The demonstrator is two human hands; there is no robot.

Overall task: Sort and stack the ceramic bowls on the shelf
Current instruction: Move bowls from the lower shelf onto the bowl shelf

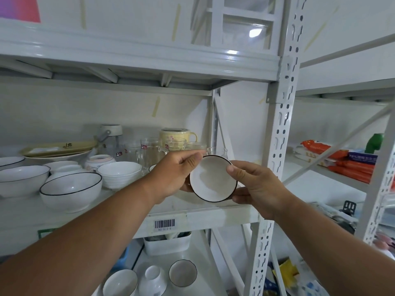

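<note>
Label: a barcode sticker (164, 224) on the shelf (213, 214) front edge reads "D2-5-1-1".
Held: left hand (171, 176) and right hand (256, 184) both grip a small black-rimmed dish (213, 180), tilted, above the shelf's right front corner.
Nearby: black-rimmed bowl (71, 191) at left; glass cups (149, 152) behind.

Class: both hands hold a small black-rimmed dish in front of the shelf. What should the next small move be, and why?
Probably carry the small dish, held by the left hand and right hand, leftward toward the black-rimmed bowl at the shelf front. Their rims match, so they seem to belong to one set; the dish is smaller, so it could nest inside.
</note>
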